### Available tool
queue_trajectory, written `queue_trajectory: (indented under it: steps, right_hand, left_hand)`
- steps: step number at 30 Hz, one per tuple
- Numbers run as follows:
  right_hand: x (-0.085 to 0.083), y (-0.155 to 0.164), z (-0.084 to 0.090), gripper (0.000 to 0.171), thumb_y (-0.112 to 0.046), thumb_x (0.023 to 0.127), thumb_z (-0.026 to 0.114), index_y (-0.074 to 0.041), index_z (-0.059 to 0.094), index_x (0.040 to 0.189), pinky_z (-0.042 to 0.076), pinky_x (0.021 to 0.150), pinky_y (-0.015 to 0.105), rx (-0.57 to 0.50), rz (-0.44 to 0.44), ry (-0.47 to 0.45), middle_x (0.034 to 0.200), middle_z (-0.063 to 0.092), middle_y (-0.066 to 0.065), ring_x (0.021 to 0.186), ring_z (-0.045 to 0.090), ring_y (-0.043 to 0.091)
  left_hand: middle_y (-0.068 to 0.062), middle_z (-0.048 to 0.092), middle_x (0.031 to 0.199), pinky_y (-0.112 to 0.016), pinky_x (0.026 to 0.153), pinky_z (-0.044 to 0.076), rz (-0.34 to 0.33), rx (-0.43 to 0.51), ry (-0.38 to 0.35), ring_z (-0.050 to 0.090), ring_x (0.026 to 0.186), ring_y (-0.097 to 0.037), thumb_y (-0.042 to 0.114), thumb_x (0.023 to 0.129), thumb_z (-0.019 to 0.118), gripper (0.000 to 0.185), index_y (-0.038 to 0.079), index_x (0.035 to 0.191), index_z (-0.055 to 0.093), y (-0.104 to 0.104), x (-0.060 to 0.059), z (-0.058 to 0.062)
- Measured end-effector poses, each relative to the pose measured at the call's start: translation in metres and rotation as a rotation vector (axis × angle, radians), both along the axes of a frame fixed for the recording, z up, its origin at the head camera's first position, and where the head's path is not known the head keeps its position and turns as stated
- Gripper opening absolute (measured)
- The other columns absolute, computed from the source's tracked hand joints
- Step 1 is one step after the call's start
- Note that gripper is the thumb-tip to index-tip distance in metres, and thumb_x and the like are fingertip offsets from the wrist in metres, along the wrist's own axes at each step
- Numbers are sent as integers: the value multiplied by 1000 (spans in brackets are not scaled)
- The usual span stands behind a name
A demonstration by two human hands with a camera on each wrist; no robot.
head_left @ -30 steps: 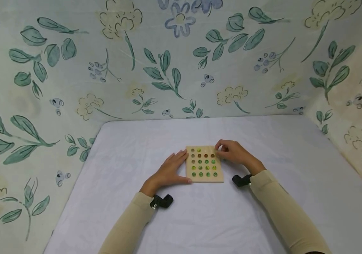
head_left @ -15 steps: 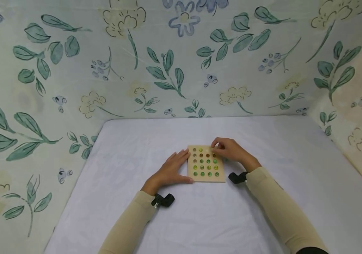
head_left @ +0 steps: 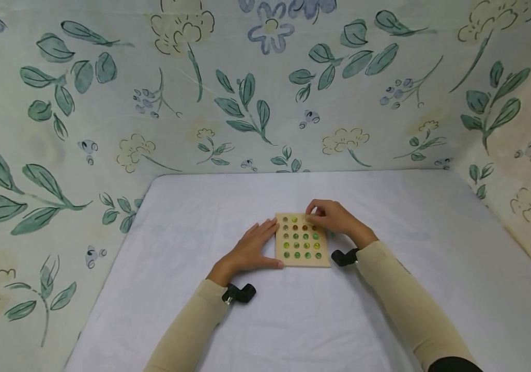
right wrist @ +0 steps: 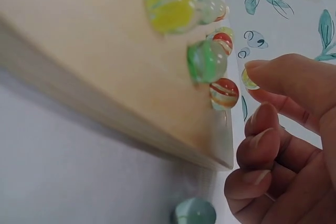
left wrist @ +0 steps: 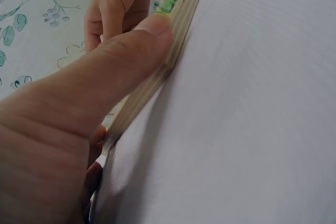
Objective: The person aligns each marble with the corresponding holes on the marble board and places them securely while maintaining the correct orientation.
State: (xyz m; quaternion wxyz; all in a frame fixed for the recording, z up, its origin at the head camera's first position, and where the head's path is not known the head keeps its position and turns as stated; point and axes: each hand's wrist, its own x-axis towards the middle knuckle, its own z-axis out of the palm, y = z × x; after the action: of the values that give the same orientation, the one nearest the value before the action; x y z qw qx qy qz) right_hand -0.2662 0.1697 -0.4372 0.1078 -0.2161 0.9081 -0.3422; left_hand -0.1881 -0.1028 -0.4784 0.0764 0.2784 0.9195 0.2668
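Observation:
A small square wooden board [head_left: 323, 261] lies on the white cloth, its holes filled with green, yellow and reddish marbles [head_left: 306, 245]. My left hand [head_left: 265, 243] lies flat against the board's left side, and its thumb [left wrist: 152, 30] presses the layered wooden edge [left wrist: 152, 85]. My right hand [head_left: 313, 212] hovers over the board's far right corner. In the right wrist view its fingertips [right wrist: 273, 72] pinch a yellowish marble [right wrist: 248, 80] just above the board, beside a red-striped marble [right wrist: 224, 93].
The white cloth-covered table [head_left: 293, 320] is closed in by floral-patterned walls [head_left: 246, 103] at the back and on both sides. A loose pale green marble [right wrist: 194, 212] lies on the cloth next to the board's right edge.
My right hand has shifted a little left and farther over the board's far rows. The left hand has stayed against the board's left edge.

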Motion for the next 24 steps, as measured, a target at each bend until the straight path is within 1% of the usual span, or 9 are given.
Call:
queue_trajectory:
  steps: [9, 19, 24]
  right_hand:
    - [-2, -3, -1, 11, -22, 94, 65, -16, 64, 103, 45, 59, 30, 10, 29, -9, 76, 59, 3, 67, 53, 18]
    - [-3, -5, -2, 12, -20, 93, 65, -15, 64, 104, 45, 56, 28, 31, 22, -26, 77, 60, 2, 66, 53, 17]
    - [-4, -6, -1, 13, -21, 94, 65, -16, 64, 105, 46, 58, 28, 37, 14, -47, 78, 61, 3, 67, 53, 18]
  left_hand:
    - [3, 9, 162, -32, 120, 1, -2, -18, 3, 5, 148, -13, 68, 75, 68, 110, 14, 156, 17, 0, -1, 0]
    - [4, 9, 162, -32, 120, 2, 1, -16, 6, 5, 148, -12, 69, 74, 67, 111, 14, 156, 17, 0, -2, -1]
    - [3, 10, 162, -32, 120, 1, -2, -16, 8, 6, 148, -12, 69, 74, 68, 111, 14, 155, 17, 0, -3, -1]
